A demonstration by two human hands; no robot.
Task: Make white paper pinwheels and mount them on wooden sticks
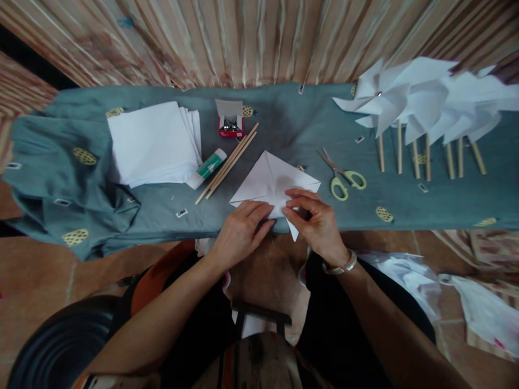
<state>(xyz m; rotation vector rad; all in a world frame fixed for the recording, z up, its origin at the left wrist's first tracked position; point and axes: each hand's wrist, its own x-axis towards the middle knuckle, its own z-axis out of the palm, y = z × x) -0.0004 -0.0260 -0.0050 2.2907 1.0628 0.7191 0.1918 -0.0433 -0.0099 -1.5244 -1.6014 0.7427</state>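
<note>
A white square of paper (270, 178), creased along its diagonals, lies at the near edge of a table under a grey-green cloth (292, 121). My left hand (240, 231) rests on its near left corner with the fingers pressed flat on the paper. My right hand (315, 219) pinches the paper's near corner, which sticks out past the table edge. A metal bangle sits on my right wrist.
A stack of white paper (152, 143), a glue stick (206, 168), wooden sticks (227, 163) and a small red box of pins (230, 125) lie to the left. Green-handled scissors (343, 177) lie right of the paper. Finished white pinwheels (421, 102) on sticks fill the far right.
</note>
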